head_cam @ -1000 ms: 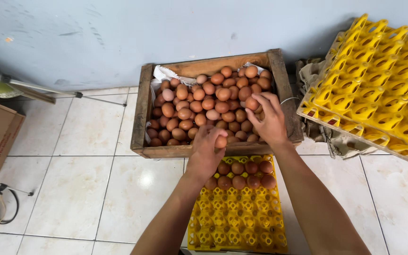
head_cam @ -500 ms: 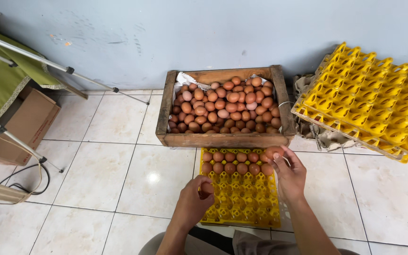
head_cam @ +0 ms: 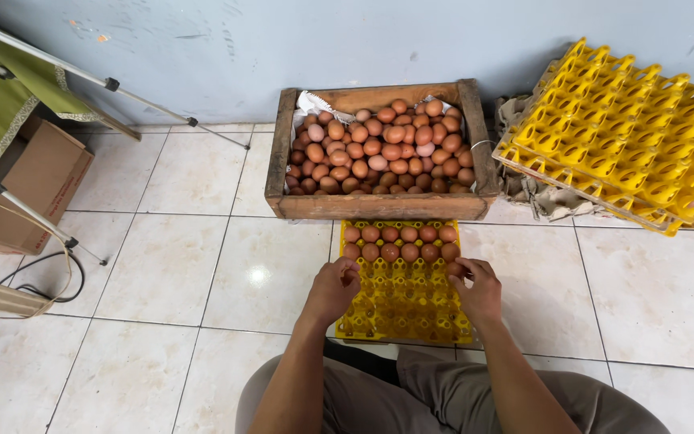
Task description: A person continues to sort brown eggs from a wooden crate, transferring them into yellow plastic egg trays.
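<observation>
Head view: the person is sitting over a yellow egg tray [head_cam: 406, 301] that is lying flat on the tiled floor [head_cam: 162, 265], its far edge touching the front wall of a wooden crate [head_cam: 379, 206]. The left hand [head_cam: 333, 290] is resting on the tray's left edge, fingers curled together and pointing inward; whether they are pinching an egg cannot be told. The right hand [head_cam: 477, 286] is hovering at the tray's right edge, fingers bent and closing around a brown egg [head_cam: 454, 269] at the end of the third row. Two full rows of brown eggs [head_cam: 400, 243] are filling the tray's far end; the near cells are showing bare. The crate is holding a heap of loose brown eggs [head_cam: 379, 153] on crumpled paper and is standing against the grey-blue wall [head_cam: 363, 40]. To the right, a stack of yellow trays [head_cam: 628, 137] is lying tilted on grey pulp trays [head_cam: 536, 193]. At the floor's left edge a cardboard box [head_cam: 30, 185], metal legs [head_cam: 122, 92] with green cloth [head_cam: 2, 88], and a black cable [head_cam: 42, 281] are showing.
</observation>
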